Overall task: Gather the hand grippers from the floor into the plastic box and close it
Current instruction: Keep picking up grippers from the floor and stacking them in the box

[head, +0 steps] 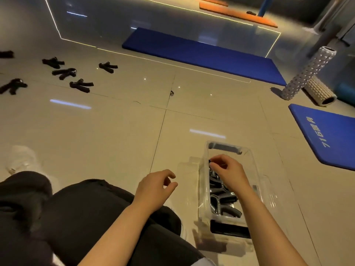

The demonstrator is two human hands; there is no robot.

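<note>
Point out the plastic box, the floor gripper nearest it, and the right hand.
plastic box (228,144): head view, far rim.
nearest floor gripper (81,85): head view, its handles.
right hand (228,170): head view, back of hand.

hand gripper (5,54): cut by left edge | white shoe (23,160): blurred

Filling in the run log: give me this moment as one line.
stage: loading | right hand: placing gripper in plastic box | left hand: free, empty | box: open, part filled | hand grippers on floor: several left
</note>
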